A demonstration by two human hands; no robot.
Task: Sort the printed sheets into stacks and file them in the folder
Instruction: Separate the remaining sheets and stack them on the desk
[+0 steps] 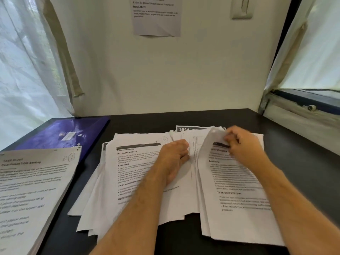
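Observation:
A loose heap of printed sheets (132,183) is spread over the middle of the black table (294,162). My left hand (173,159) lies on the heap with its fingers against the paper. To its right lies a second pile of sheets (237,203). My right hand (242,144) pinches the top left corner of that pile's upper sheet and curls it up. A tidy stack of printed sheets (31,190) sits at the left edge. Behind it lies the blue folder (62,133), shut and flat.
A notice sheet (156,15) hangs on the wall behind the table. A sheer curtain (22,70) hangs at the left and an open window frame (303,103) stands at the right. A sheet headed 3644 (185,129) peeks out at the heap's far side.

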